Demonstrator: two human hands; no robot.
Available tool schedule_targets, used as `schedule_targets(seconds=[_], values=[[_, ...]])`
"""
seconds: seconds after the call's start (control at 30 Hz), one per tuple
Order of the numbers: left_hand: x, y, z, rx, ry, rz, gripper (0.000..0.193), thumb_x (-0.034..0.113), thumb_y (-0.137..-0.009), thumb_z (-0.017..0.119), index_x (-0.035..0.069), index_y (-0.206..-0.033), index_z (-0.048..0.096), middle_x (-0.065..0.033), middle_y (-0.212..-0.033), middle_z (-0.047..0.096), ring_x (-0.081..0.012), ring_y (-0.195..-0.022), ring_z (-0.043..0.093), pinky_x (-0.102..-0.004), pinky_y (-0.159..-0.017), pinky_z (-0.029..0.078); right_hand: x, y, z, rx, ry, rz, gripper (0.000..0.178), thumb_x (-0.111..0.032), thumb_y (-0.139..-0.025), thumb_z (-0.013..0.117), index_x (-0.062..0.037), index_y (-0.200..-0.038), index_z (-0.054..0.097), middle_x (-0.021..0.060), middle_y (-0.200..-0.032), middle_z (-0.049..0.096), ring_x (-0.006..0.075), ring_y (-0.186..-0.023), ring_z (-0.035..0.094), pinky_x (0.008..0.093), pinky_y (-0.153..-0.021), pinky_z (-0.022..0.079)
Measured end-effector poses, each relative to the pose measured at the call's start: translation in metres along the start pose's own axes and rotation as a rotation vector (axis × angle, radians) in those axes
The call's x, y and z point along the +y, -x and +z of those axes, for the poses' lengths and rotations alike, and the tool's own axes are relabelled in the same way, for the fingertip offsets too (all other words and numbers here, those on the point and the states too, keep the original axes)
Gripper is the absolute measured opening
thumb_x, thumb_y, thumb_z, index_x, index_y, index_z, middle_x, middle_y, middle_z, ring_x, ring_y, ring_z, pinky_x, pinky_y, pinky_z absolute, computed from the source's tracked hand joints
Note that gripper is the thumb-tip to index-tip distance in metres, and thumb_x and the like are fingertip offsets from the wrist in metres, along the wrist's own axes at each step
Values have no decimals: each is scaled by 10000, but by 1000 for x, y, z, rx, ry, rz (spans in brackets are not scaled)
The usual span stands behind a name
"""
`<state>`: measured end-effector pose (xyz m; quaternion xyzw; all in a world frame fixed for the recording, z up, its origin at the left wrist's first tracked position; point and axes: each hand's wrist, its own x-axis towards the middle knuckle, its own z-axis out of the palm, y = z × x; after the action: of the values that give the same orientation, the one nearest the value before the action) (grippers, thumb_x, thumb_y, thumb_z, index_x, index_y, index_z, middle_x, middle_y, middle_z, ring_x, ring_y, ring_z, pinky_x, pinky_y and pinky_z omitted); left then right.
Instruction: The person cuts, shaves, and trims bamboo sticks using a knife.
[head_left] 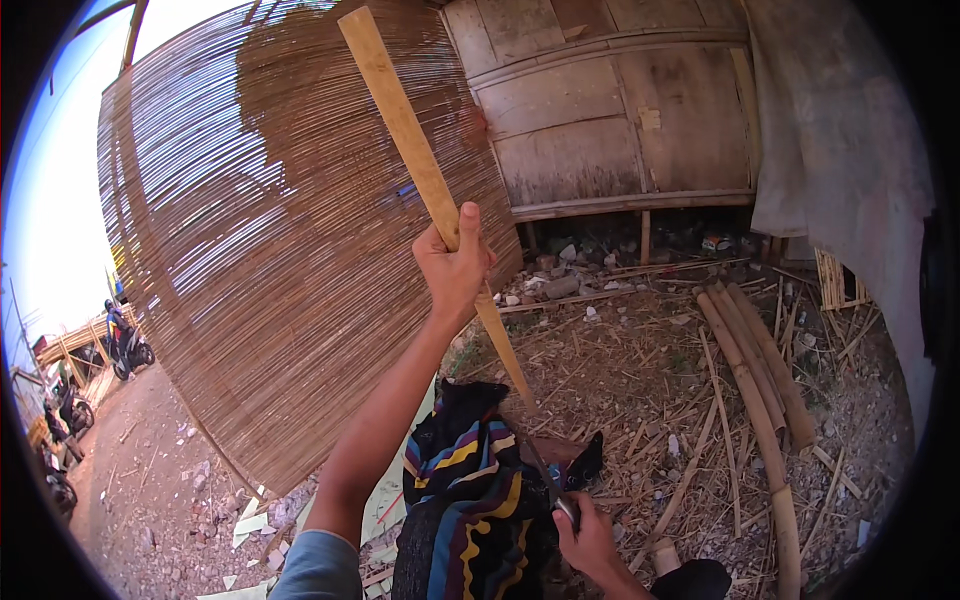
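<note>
My left hand (pixel 455 268) is closed around a long, flat bamboo strip (pixel 400 120), with the thumb pointing up along it. The strip slants from the upper middle of the view down to the right, its low end near my lap. Lower down, my right hand (pixel 592 548) grips the dark handle of a knife (pixel 543 468). Its narrow blade points up and left, toward the strip's lower end; whether the two touch, I cannot tell. A black cloth with coloured wavy stripes (pixel 468 500) covers my lap under both hands.
A woven bamboo screen (pixel 270 290) leans at the left, close beyond my left arm. Split bamboo poles (pixel 745 370) lie on the right among shavings and rubble. Farther back are a panelled wall (pixel 620 120) and a hanging grey sheet (pixel 840 150). Motorcycles (pixel 130 350) stand far left.
</note>
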<state>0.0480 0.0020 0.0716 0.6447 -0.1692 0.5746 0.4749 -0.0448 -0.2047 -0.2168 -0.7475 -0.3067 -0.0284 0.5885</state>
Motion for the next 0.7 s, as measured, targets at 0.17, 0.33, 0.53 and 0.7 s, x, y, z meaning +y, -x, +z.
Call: schedule_targets(seconds=[0.17,0.33,0.53,0.7], values=[[5,-17,16,26,140,-100,454,402,-894,549,62,-613,441,12,-421,347,-88,-306,356,-274,-404,438,-1,-3,-3,45,-14,-14,315,-261,-859,568,-11,-1040,505,182,-713,619,372,-652,623,406,-557,485],[4,-18,24,67,138,-107,441,400,-877,577,67,-624,439,8,-467,393,-74,-336,371,-265,-435,466,10,-2,-1,89,-90,36,315,-269,-873,547,-6,-1041,504,170,-696,616,359,-645,626,401,-562,484],[0,-7,26,55,163,-136,407,362,-879,582,59,-645,443,3,-489,388,-85,-371,382,-292,-512,517,16,-2,3,87,-176,133,310,-281,-906,492,4,-1030,494,139,-663,616,318,-623,633,388,-568,486],[-16,7,27,-3,149,-130,388,341,-888,575,53,-654,461,-3,-498,411,-89,-403,419,-292,-553,523,19,-5,7,97,-245,156,307,-295,-933,453,2,-1007,481,95,-621,596,236,-548,615,350,-518,473]])
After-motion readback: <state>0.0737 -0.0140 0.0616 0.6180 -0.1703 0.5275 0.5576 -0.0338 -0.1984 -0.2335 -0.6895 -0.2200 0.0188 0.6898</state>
